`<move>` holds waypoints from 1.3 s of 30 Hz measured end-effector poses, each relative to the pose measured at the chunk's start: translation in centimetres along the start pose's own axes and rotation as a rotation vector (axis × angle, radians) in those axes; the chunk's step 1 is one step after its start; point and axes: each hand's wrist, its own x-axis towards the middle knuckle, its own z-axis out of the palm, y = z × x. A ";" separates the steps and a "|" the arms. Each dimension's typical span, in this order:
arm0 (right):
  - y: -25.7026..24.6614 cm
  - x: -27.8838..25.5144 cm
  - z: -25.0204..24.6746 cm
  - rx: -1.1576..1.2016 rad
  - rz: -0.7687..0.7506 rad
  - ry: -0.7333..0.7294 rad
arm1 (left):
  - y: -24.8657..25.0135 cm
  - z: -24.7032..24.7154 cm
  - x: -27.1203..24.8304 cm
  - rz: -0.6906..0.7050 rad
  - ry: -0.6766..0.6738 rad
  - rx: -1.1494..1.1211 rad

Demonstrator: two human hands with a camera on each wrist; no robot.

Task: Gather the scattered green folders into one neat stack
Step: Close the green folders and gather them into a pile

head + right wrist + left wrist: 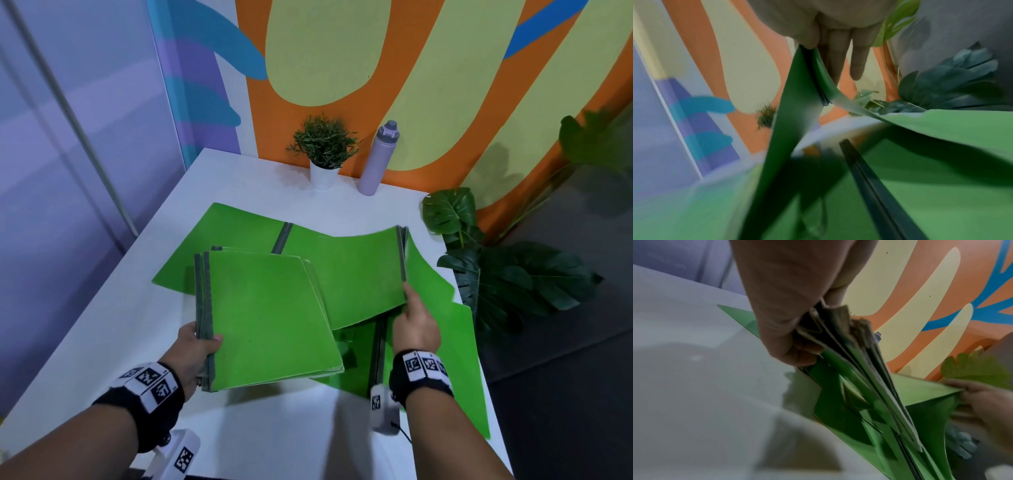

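My left hand (205, 342) grips a stack of closed green folders (270, 318) by their grey spines, holding it just above the white table (102, 342). In the left wrist view my left hand (789, 331) clamps the frayed spines of the stack (859, 378). My right hand (411, 308) pinches the spine end of an open green folder (359, 274), raised and bent; the right wrist view shows thumb and fingers (840, 53) on that folder (797, 105). Another open folder (239, 233) lies flat behind the stack. A further open folder (452, 359) lies under my right wrist.
A small potted plant (323, 150) and a lilac bottle (378, 159) stand at the table's back edge against the painted wall. Large dark leaves (496, 274) hang just past the right edge. The flat folder on the right reaches close to that edge.
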 end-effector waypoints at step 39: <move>3.7 -1.2 3.7 0.619 0.566 -0.459 | 1.5 6.2 5.4 0.073 -0.428 0.855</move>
